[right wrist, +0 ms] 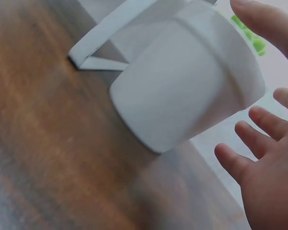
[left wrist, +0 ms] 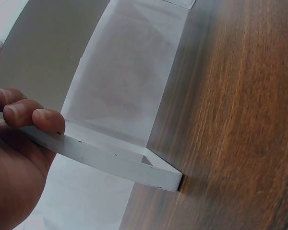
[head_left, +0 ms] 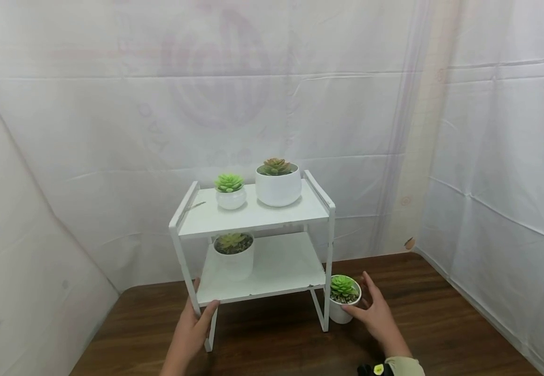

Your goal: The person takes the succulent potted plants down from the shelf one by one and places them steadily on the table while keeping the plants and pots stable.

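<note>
Rack [head_left: 283,263] in the left grip [head_left: 187,324], potted succulent [head_left: 343,303] beside the right grip [head_left: 378,315]

The left grip holds the rack at its near left corner, fingers curled round a white frame bar [left wrist: 110,160], probably to steady the stand. The right grip is spread wide, its fingers apart from the potted succulent's white side, seemingly shaped to its roundness; whether the thumb touches, I cannot tell. That pot appears to stand on the worktop [head_left: 446,324], between the right grip and the rack's near right leg.

Above and right of the left grip, a small green plant [head_left: 231,193] and a larger pot [head_left: 278,188] share the top shelf [head_left: 220,223]. Nearer that grip, another pot [head_left: 235,263] sits one level down. All stand upright on flat boards, presumably for stability.

No label shows on pots or rack. The backdrop cloth [head_left: 347,120] has pale lettering, too faint to read; a yellow tag [head_left: 378,369] below the right grip is also illegible.
</note>
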Demonstrator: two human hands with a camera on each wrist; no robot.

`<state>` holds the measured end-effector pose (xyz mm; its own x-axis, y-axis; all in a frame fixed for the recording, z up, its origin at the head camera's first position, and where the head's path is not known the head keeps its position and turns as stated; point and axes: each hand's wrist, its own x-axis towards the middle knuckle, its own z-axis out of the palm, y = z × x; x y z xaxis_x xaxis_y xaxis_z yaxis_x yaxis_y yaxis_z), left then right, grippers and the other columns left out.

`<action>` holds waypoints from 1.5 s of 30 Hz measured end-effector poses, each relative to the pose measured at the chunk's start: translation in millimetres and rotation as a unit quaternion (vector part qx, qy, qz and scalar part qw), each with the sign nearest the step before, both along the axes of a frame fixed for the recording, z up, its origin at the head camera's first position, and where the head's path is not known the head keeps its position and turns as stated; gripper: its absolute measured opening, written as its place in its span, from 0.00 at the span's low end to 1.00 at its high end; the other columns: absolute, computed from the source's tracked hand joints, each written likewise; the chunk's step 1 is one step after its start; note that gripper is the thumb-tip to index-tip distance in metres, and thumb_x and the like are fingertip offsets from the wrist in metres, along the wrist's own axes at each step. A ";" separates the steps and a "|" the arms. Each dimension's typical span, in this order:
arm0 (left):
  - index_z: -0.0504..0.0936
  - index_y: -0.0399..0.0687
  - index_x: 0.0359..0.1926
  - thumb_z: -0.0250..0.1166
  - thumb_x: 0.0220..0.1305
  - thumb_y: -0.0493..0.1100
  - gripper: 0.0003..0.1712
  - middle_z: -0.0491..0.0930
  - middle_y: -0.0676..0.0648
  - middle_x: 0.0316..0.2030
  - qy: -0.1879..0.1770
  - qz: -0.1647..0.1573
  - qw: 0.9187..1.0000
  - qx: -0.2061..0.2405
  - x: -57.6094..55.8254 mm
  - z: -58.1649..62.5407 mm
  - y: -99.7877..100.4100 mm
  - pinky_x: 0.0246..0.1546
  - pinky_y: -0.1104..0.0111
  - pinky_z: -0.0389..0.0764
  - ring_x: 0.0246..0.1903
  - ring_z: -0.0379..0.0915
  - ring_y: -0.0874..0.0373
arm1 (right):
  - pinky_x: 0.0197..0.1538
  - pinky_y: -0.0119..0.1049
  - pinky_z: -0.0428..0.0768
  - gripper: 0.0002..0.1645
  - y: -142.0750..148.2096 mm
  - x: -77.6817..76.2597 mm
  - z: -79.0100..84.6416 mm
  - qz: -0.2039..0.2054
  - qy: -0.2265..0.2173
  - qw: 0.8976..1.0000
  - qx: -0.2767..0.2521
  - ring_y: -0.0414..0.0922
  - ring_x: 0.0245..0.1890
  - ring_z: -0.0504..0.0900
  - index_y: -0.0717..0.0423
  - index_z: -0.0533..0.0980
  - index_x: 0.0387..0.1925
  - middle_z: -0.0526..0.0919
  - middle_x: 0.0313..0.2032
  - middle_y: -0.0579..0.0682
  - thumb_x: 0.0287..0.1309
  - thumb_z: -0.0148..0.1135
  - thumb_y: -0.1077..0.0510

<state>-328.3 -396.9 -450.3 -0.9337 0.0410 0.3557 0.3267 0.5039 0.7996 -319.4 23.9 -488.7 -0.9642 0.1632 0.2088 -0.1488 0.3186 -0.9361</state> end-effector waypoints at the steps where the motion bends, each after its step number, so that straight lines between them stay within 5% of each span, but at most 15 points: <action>1: 0.38 0.46 0.77 0.54 0.72 0.56 0.46 0.57 0.35 0.72 -0.005 -0.002 1.000 0.006 0.0 0.0 -0.2 0.44 0.60 0.77 0.48 0.73 0.47 | 0.69 0.59 0.60 0.66 -0.2 0.5 2.2 -0.002 0.002 1.000 -0.002 0.64 0.73 0.53 0.56 0.41 0.76 0.50 0.73 0.66 0.48 0.76 0.54; 10: 0.38 0.48 0.77 0.55 0.71 0.57 0.47 0.62 0.37 0.69 -0.030 -0.001 0.999 0.020 -0.3 0.6 -1.0 0.31 0.67 0.76 0.30 0.73 0.55 | 0.70 0.57 0.60 0.61 -2.7 4.7 17.1 -0.010 0.014 1.000 0.027 0.63 0.73 0.54 0.56 0.45 0.76 0.52 0.73 0.65 0.52 0.73 0.52; 14: 0.39 0.50 0.77 0.55 0.71 0.56 0.47 0.73 0.37 0.52 -0.047 0.002 0.998 0.037 -1.0 -0.5 -0.4 0.23 0.68 0.75 0.20 0.70 0.56 | 0.70 0.59 0.61 0.59 -2.6 8.6 25.0 -0.015 0.005 0.998 0.054 0.62 0.72 0.55 0.53 0.47 0.76 0.55 0.71 0.64 0.53 0.72 0.48; 18: 0.39 0.47 0.77 0.55 0.72 0.55 0.46 0.72 0.35 0.57 -0.028 0.001 0.999 0.024 -0.8 -1.1 -0.4 0.32 0.64 0.79 0.33 0.77 0.51 | 0.69 0.63 0.58 0.57 -2.4 12.0 33.0 -0.019 0.003 0.996 0.083 0.62 0.71 0.57 0.50 0.49 0.76 0.56 0.72 0.63 0.53 0.71 0.45; 23: 0.39 0.44 0.77 0.54 0.72 0.56 0.46 0.53 0.34 0.73 0.000 -0.001 1.000 0.003 -0.2 -1.0 -1.0 0.50 0.54 0.76 0.55 0.69 0.45 | 0.68 0.65 0.58 0.54 -3.8 16.1 41.9 -0.018 0.019 0.995 0.099 0.60 0.71 0.58 0.50 0.51 0.75 0.57 0.72 0.60 0.54 0.71 0.45; 30: 0.39 0.44 0.77 0.53 0.72 0.56 0.46 0.52 0.34 0.74 0.004 -0.001 1.000 0.002 0.0 -0.8 -0.7 0.55 0.47 0.74 0.61 0.66 0.43 | 0.65 0.58 0.68 0.53 -6.2 20.4 52.0 -0.009 0.050 0.995 0.086 0.60 0.69 0.62 0.50 0.50 0.75 0.60 0.71 0.59 0.56 0.70 0.50; 45: 0.39 0.42 0.77 0.54 0.72 0.55 0.46 0.52 0.33 0.73 0.008 -0.005 1.000 0.001 -0.4 -1.8 -1.8 0.59 0.41 0.70 0.68 0.58 0.37 | 0.68 0.57 0.63 0.51 -12.5 35.0 72.0 0.025 0.088 0.993 0.078 0.60 0.72 0.58 0.49 0.53 0.74 0.62 0.71 0.60 0.56 0.70 0.52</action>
<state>-328.7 -398.7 -452.1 -0.9272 0.0484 0.3714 0.3446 0.4986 0.7954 -284.4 11.5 -416.7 -0.9164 0.0693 0.3943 -0.3254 0.4451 -0.8343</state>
